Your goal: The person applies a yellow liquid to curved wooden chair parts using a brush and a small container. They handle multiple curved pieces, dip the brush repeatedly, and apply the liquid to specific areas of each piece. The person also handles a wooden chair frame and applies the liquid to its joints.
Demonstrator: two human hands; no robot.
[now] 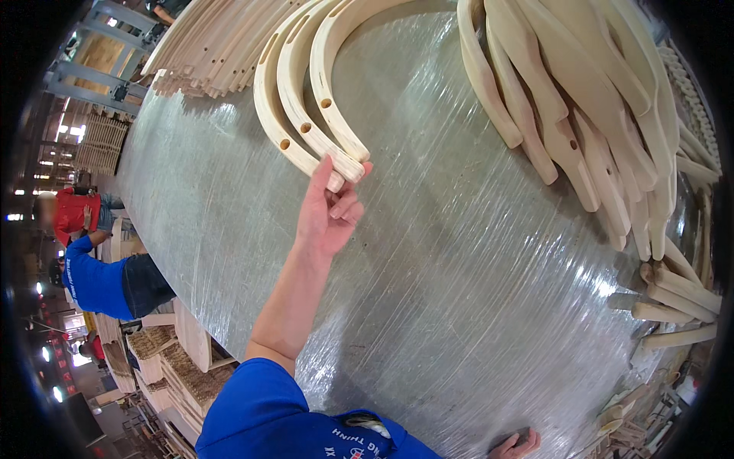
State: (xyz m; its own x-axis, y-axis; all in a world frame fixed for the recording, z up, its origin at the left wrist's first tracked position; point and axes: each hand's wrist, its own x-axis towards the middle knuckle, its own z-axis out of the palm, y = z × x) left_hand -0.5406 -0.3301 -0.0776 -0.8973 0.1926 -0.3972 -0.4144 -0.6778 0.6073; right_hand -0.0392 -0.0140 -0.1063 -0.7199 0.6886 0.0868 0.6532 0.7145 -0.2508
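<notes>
My left hand (330, 208) reaches out over the grey, plastic-wrapped table (459, 252). Its thumb and fingers are closed on the near ends of three curved pale wooden pieces (306, 115) that lie side by side, each with drilled holes. The pieces arc away toward the table's far edge. My right hand (514, 444) rests at the near edge of the table, at the bottom of the view. It is partly cut off, and nothing shows in it.
A stack of long shaped wooden parts (581, 99) lies at the right of the table, and another stack (206, 46) at the far left. Short wooden blocks (677, 302) sit at the right edge. Two people (107, 279) work beside pallets at the left.
</notes>
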